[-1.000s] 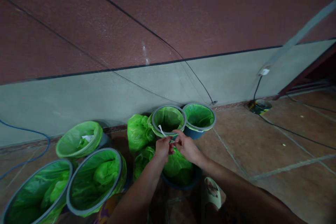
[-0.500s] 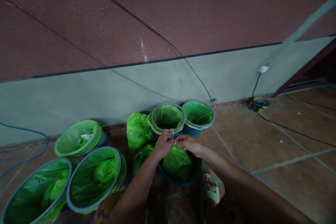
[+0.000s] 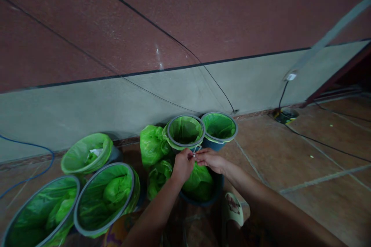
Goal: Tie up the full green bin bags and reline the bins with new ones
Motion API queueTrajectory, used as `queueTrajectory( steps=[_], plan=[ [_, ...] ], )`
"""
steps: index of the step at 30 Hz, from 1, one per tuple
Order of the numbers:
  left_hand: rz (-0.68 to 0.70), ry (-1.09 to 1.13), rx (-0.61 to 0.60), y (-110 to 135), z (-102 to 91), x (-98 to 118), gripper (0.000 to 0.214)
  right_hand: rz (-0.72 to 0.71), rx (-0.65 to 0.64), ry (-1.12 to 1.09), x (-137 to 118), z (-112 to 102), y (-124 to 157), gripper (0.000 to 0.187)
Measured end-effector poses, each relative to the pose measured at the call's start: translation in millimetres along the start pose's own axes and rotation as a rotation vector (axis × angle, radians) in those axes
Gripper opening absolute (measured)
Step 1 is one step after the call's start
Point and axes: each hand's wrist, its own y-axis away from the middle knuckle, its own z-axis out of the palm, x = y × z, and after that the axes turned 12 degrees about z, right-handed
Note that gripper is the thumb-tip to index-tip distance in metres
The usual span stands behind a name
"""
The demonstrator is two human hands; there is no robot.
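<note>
My left hand [image 3: 182, 164] and my right hand [image 3: 211, 159] meet fingertip to fingertip above a dark blue bin [image 3: 214, 195] that holds a bulging green bag [image 3: 199, 181]. Both hands pinch a thin white tie [image 3: 196, 151] at the bag's gathered top. The tie is small and partly hidden by my fingers. Just behind the hands stand two bins lined with green bags: one [image 3: 185, 131] directly behind, another [image 3: 219, 128] to its right.
Three more green-lined bins [image 3: 104, 197] [image 3: 87, 156] [image 3: 37, 212] stand at the lower left. A loose green bag [image 3: 152, 144] leans by the wall. Cables run along the wall [image 3: 145, 96] and tiled floor [image 3: 290, 162]. A slipper [image 3: 234, 207] lies near my right forearm.
A white strip that stuck up from my fingers one second ago has been drawn in to a small loop. Both hands stay pinched together over the bag, shifting slightly right.
</note>
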Motion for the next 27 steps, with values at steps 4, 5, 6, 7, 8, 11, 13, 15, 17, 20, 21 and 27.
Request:
queueTrajectory(
  steps=[4, 5, 6, 7, 8, 11, 13, 15, 17, 20, 21, 27],
  plan=[
    [0.066, -0.088, 0.017, 2, -0.3, -4, 0.008, -0.033, -0.038, 0.000, 0, -3, -3, 0.018],
    [0.067, -0.104, 0.023, 2, -0.9, -5, 0.008, -0.037, -0.042, 0.004, 0, -4, -3, 0.019],
    [0.062, -0.113, 0.030, 2, -1.5, -5, 0.009, -0.042, -0.048, 0.011, 0, -4, -2, 0.020],
    [0.055, -0.114, 0.035, 2, -2.1, -5, 0.010, -0.050, -0.054, 0.023, 1, -4, -2, 0.021],
    [0.047, -0.110, 0.036, 2, -2.7, -4, 0.011, -0.061, -0.059, 0.042, 1, -5, -3, 0.021],
    [0.037, -0.093, 0.016, 1, -4.4, -4, 0.012, -0.105, -0.030, 0.140, 4, -7, -8, 0.015],
    [0.033, -0.118, -0.006, 2, -6.2, -6, 0.014, -0.162, 0.061, 0.299, 7, -11, -15, 0.010],
    [0.020, -0.191, -0.040, 3, -8.6, -10, 0.016, -0.252, 0.216, 0.549, 10, -18, -21, 0.013],
    [-0.017, -0.288, -0.091, 6, -11.5, -14, 0.017, -0.300, 0.362, 0.800, 11, -27, -27, 0.019],
    [-0.105, -0.382, -0.188, 10, -15.1, -18, 0.015, -0.255, 0.457, 1.026, 14, -36, -32, 0.027],
    [-0.131, -0.396, -0.213, 11, -16.0, -19, 0.013, -0.249, 0.466, 1.069, 15, -37, -33, 0.034],
    [-0.237, -0.384, -0.301, 19, -14.4, -19, 0.028, -0.285, 0.392, 1.224, 36, -20, -39, 0.102]
  ],
)
